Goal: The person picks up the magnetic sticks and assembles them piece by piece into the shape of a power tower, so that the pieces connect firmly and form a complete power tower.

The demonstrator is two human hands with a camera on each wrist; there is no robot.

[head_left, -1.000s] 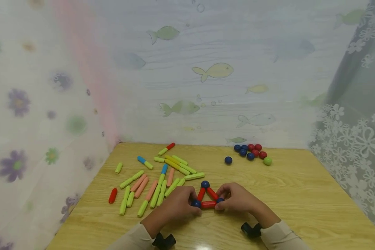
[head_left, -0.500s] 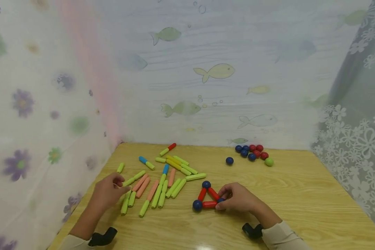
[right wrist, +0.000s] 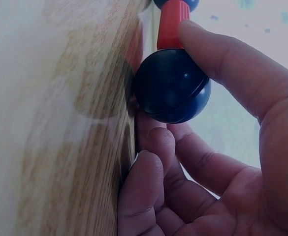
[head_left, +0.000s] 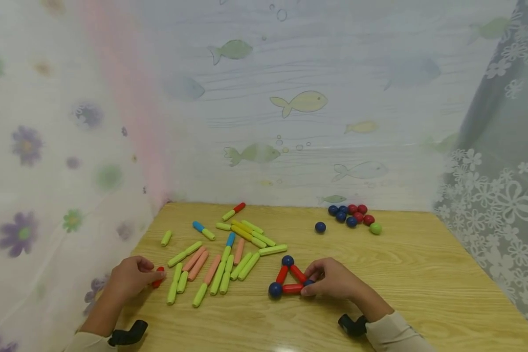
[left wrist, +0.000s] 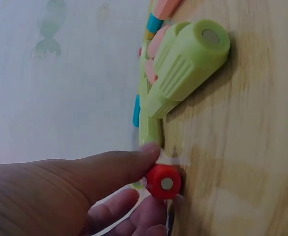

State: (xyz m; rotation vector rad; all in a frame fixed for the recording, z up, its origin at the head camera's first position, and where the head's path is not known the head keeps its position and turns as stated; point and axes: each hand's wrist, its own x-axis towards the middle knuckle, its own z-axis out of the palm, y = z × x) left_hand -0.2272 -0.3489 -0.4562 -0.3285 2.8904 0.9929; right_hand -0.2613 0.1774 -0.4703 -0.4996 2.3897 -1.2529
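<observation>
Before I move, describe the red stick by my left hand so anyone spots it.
On the left of the wooden table, find the spread of green sticks and pink sticks. Left of it, at your left hand, is the red stick. Other red sticks join blue balls or a green stick; this one joins nothing.

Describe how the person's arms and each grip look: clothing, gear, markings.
The left grip and right grip are bare hands, no gloves. Both forearms come out of plain, light beige sleeves: left sleeve, right sleeve. At each wrist sits a black, bent piece of gear, left piece and right piece. I see no cables or lettering.
</observation>
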